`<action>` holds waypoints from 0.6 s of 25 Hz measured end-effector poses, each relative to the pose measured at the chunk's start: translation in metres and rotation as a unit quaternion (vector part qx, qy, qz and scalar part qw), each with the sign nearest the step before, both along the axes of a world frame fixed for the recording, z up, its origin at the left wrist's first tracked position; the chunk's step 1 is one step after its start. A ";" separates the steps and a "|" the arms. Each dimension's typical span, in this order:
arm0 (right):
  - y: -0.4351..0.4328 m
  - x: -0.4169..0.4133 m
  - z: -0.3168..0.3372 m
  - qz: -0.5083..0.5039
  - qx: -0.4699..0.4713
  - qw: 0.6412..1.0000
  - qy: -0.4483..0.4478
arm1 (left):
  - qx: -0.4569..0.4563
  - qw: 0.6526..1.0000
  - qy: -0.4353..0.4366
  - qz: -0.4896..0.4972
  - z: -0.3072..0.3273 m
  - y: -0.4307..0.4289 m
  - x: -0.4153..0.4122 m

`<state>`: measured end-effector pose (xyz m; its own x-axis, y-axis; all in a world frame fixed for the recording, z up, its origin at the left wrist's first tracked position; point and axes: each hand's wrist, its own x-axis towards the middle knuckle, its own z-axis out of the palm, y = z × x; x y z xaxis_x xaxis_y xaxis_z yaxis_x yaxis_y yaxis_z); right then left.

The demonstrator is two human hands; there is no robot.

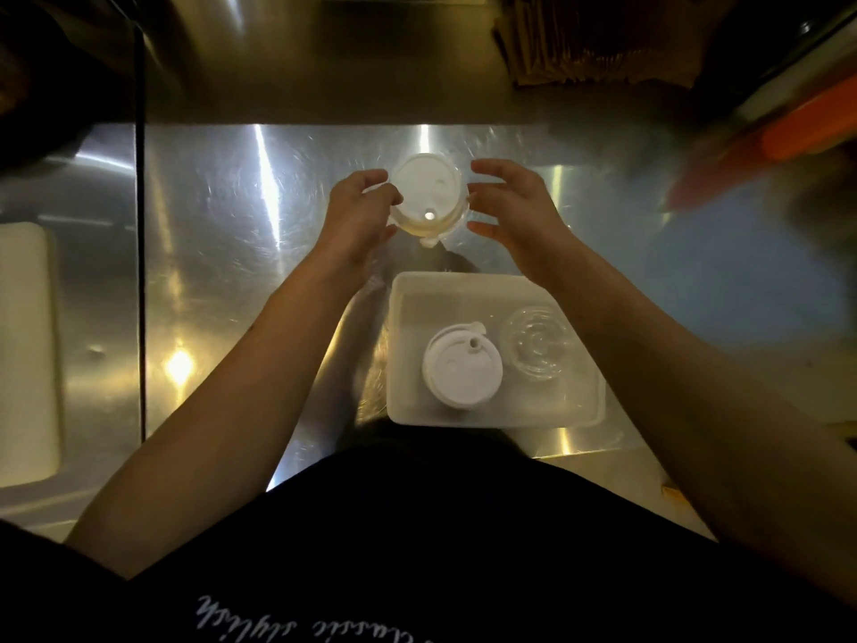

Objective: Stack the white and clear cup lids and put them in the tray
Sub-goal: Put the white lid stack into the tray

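We see the stack of white lids point(425, 197) between our hands; the left hand point(359, 211) pinches its rim; the right hand point(514, 206) hovers open beside it; the tray point(408, 294), nearer us than the hands, holds a white lid stack point(461, 368) and clear lids point(540, 345).

White lid point(424, 187) at 12 o'clock, over a yellowish rim. White tray point(463, 287) at 5 o'clock holds a white lid point(457, 368) and a clear ribbed lid point(538, 345). Silver counter point(222, 234). Orange object point(807, 132) at 2 o'clock. Black shirt point(417, 549), white script.
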<state>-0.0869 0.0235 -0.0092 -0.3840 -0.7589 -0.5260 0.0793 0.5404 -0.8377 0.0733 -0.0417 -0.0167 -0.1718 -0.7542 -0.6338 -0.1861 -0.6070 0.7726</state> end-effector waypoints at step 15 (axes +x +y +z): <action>0.097 -0.007 0.024 0.069 -0.067 0.995 0.018 | -0.056 0.995 0.014 0.085 0.032 0.108 -0.001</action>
